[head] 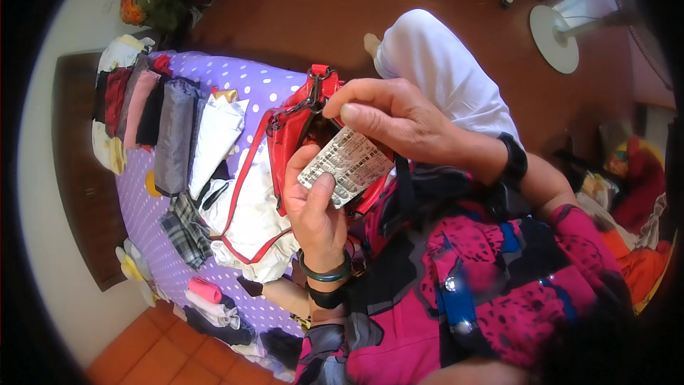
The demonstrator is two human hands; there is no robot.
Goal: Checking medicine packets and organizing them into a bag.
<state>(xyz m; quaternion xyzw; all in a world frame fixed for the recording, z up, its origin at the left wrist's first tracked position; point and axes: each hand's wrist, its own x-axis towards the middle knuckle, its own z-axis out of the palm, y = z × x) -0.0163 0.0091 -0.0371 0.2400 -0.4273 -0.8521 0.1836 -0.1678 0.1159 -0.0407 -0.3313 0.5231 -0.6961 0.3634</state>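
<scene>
A silver blister pack (352,163), its back covered with printing, is pinched between the thumb and fingers of my left hand (318,208). Behind it stands a red handbag (280,163), unzipped, with a dark inside that I can see only in part. A thin red strap (243,182) loops from the bag over white cloth. My right hand (401,117) curves over the bag's top edge near a metal strap ring (316,100), above the pack. Its thumb and forefinger are close together; whether they grip the rim is unclear.
The bag rests on a purple polka-dot bedcover (235,72). Rolled clothes (176,133) line its far side, with a plaid cloth (187,230), white cloth (251,214) and small folded garments (206,291) nearer. A fan base (553,40) stands on the floor, right.
</scene>
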